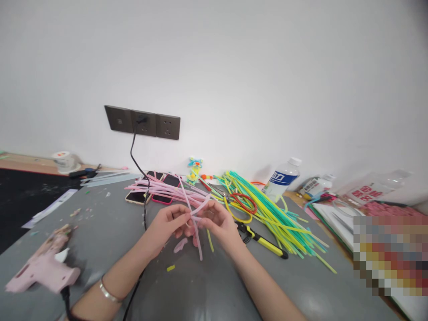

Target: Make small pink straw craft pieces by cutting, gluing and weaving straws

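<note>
Pale pink pipe cleaners (199, 246) cross each other between my two hands, in the middle of the head view. My left hand (172, 221) pinches them near the crossing with thumb and fingers. From the other side, my right hand (219, 224) closes its thumb and fingers on a bent pink length. Under my fingers lies a small pink curled piece (181, 245), next to a short green-yellow stem (210, 240). Just behind my hands spreads a bundle of pink pipe cleaners (167, 186), partly over phones (136, 197).
On the grey table (187, 298) lie a pink glue gun (43, 267) at left, yellow-black pliers (265, 244), scissors (244, 203) and green-yellow pipe cleaners (277, 214) at right. A bottle (283, 178) stands behind. A black cord (131, 149) runs from the wall socket (143, 122).
</note>
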Action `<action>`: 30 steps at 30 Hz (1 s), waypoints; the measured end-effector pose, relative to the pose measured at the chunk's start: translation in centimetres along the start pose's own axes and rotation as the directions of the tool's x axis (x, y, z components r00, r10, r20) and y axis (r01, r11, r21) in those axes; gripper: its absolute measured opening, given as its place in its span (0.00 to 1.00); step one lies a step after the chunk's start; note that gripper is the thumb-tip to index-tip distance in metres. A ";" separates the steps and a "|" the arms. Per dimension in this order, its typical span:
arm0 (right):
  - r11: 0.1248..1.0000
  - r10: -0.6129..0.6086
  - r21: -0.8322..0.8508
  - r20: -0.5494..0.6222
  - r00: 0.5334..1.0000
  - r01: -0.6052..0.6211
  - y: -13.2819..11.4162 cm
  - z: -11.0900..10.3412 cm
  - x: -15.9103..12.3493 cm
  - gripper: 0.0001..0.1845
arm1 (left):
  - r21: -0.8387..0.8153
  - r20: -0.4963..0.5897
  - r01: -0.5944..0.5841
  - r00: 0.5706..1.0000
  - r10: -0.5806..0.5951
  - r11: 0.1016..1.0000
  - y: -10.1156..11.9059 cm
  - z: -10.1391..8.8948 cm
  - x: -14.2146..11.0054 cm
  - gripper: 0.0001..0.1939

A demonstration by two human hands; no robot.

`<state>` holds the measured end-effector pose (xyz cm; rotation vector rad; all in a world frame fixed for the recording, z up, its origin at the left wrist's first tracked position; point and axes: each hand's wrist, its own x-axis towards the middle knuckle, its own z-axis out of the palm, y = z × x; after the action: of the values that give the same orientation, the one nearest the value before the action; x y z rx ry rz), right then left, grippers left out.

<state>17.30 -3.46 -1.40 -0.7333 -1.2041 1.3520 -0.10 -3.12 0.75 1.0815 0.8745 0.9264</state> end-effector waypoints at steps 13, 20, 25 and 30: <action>0.997 0.067 -0.044 -0.033 0.997 -0.068 -0.1 0.7 -0.1 0.14 | -0.115 0.110 0.049 0.993 -0.036 0.992 0.0 0.1 -0.3 0.14; 0.992 0.064 -0.111 -0.044 0.997 -0.068 -0.6 0.9 -0.2 0.15 | -0.175 0.127 0.103 0.989 -0.082 0.979 0.0 0.3 -0.2 0.15; 0.994 0.039 -0.102 -0.094 0.995 -0.049 -0.7 1.1 -0.4 0.16 | -0.202 0.113 0.047 0.993 -0.024 0.978 -0.4 0.4 -0.3 0.13; 0.998 0.066 0.000 -0.117 0.991 -0.066 -0.3 1.6 -0.6 0.17 | -0.215 0.029 -0.027 0.999 0.035 0.976 -0.6 0.9 -0.4 0.14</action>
<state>16.02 -4.45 -0.76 -0.8499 -1.0982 1.3419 0.68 -3.93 0.39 0.9233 0.7138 1.0022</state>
